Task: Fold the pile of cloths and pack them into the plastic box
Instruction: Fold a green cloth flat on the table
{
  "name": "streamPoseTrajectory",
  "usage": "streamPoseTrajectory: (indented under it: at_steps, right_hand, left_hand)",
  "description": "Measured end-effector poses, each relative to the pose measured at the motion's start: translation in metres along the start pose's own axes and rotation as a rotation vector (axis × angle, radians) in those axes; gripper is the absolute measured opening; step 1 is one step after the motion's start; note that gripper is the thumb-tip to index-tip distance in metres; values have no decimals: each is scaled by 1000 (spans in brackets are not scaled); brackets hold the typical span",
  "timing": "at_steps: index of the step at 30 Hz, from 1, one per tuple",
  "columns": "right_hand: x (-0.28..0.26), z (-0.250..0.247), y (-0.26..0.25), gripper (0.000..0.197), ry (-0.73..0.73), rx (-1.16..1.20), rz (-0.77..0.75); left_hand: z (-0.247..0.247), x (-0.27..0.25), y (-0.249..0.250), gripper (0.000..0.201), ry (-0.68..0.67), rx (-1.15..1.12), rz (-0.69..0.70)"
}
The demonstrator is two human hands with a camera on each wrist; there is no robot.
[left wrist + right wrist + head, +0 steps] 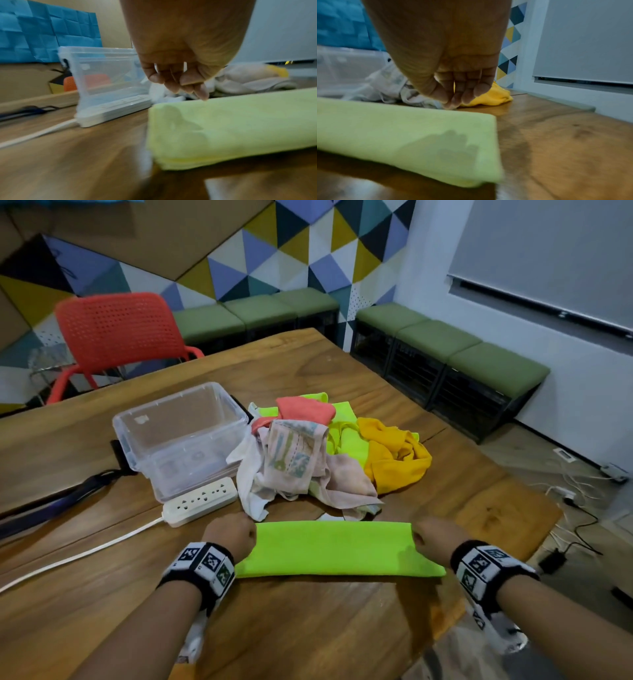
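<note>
A bright green cloth (337, 549) lies folded into a long flat strip on the wooden table (308, 628), close in front of me. My left hand (233, 534) hovers at its far left corner. In the left wrist view its fingers (203, 94) hang loosely curled, one tip touching the cloth's (231, 128) far edge, thumb apart. My right hand (435, 537) is at the far right corner, fingertips (453, 101) bunched on the cloth's (402, 135) far edge; a pinch is unclear. The clear plastic box (178, 436) stands open behind on the left. A pile of cloths (318, 453) lies beside it.
A white power strip (200, 501) with its cable lies against the box's front, just left of my left hand. A dark strap (51, 501) lies at the left. A red chair (116, 333) stands behind the table. The table edge drops off to the right.
</note>
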State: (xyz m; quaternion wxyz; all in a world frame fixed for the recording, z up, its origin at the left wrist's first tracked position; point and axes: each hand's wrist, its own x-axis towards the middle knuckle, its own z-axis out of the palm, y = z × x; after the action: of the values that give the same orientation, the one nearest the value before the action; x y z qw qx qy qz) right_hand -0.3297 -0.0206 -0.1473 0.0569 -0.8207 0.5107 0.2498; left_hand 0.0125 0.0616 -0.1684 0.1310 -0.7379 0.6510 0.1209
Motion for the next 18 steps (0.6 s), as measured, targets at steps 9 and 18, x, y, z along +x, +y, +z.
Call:
streamPoseTrajectory:
  at_steps: [9,18]
  right_hand:
    - [39,50,-89,57,12,259,2]
    - [49,114,-40,78,205,217,-73]
  left_hand:
    - [34,27,122,51,65,-201,35]
    - [104,31,89,66,161,-214,116]
